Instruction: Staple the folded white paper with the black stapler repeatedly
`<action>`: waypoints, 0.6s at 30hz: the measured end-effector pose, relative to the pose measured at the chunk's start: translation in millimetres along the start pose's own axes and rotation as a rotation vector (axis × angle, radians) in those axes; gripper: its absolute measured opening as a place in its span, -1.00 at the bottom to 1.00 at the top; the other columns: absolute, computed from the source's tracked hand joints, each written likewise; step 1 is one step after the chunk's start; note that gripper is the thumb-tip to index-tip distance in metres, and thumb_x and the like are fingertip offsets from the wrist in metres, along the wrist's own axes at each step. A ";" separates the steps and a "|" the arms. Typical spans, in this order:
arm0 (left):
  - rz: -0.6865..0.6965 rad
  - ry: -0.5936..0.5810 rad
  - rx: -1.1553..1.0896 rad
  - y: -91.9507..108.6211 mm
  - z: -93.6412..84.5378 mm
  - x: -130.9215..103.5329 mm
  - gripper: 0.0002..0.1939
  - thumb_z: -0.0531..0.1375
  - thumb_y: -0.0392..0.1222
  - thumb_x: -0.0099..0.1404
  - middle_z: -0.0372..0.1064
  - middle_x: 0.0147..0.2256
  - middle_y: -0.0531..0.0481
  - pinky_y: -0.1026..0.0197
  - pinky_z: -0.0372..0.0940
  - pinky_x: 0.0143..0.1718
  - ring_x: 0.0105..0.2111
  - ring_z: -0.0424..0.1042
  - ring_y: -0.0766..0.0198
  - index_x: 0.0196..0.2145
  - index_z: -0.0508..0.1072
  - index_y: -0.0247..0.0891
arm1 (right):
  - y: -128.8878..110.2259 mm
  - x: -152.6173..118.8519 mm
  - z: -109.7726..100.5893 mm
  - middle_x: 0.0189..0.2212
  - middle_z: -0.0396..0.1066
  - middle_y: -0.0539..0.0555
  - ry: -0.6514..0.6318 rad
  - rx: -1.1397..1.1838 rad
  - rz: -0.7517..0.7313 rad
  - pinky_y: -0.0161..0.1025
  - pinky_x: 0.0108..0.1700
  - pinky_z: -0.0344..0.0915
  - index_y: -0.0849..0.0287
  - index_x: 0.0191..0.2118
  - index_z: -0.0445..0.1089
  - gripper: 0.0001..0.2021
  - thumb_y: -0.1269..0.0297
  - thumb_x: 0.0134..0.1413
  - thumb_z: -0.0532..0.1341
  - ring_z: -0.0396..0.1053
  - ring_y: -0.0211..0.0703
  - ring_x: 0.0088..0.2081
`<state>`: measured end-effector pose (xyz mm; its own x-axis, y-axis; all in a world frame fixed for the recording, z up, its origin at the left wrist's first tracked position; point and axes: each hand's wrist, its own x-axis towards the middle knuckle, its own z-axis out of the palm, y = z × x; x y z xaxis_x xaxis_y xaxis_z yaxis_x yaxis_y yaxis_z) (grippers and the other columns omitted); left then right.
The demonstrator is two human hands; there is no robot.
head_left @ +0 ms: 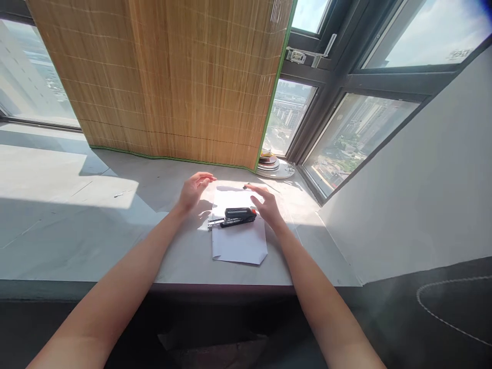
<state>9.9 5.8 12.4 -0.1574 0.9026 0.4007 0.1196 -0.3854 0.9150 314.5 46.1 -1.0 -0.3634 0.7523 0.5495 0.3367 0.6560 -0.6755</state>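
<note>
A black stapler (239, 214) with a red spot at its right end lies across a stack of white paper (240, 244). Its metal tray sticks out to the left. Past the stack's upper left side, my left hand (194, 190) hovers with loosely bent fingers, holding nothing I can see. My right hand (266, 203) is over the paper's upper right, just beyond the stapler's red end, with thumb and fingers apart. By its fingertips shows a small dark thing (245, 187), too small to name; whether the fingers touch it I cannot tell.
A bamboo blind (172, 82) with green edging hangs down to the pale sill (115, 236). Stacked plates (274, 166) stand in the window corner. A tiny metallic bit (119, 195) lies at left. A white wall (415, 169) closes off the right side.
</note>
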 end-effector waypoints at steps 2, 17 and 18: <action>-0.012 0.127 0.213 -21.2 -15.5 9.0 -0.85 0.31 -0.21 0.31 0.59 0.03 -0.22 -0.18 0.20 0.41 0.26 0.41 -0.15 -0.18 0.66 -0.16 | 27.5 0.5 -10.2 0.13 0.62 0.11 0.182 -0.160 0.219 0.34 0.36 0.23 0.02 0.18 0.61 -0.47 0.40 0.14 0.15 0.44 0.17 0.17; -0.054 0.107 0.448 -66.7 -40.7 15.3 -0.95 0.31 -0.22 0.16 0.51 -0.27 -0.17 -0.11 0.29 0.21 -0.02 0.45 -0.17 -0.37 0.60 -0.11 | 88.2 -8.4 -33.4 -0.18 0.48 0.30 0.263 -0.394 0.505 0.39 0.05 0.32 0.09 -0.13 0.67 -0.64 0.31 -0.05 0.24 0.38 0.39 0.03; -0.045 0.105 0.471 -65.9 -41.0 15.0 -0.94 0.31 -0.23 0.18 0.48 -0.27 -0.16 -0.12 0.29 0.19 -0.05 0.44 -0.16 -0.36 0.60 -0.12 | 84.4 -7.3 -33.4 -0.18 0.45 0.29 0.291 -0.406 0.507 0.37 0.05 0.32 0.09 -0.12 0.68 -0.64 0.30 -0.05 0.24 0.37 0.37 0.02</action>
<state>-40.5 36.9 -40.0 -0.2674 0.8829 0.3861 0.5377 -0.1958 0.8201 374.6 98.0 -45.6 0.1515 0.9194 0.3631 0.7202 0.1489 -0.6776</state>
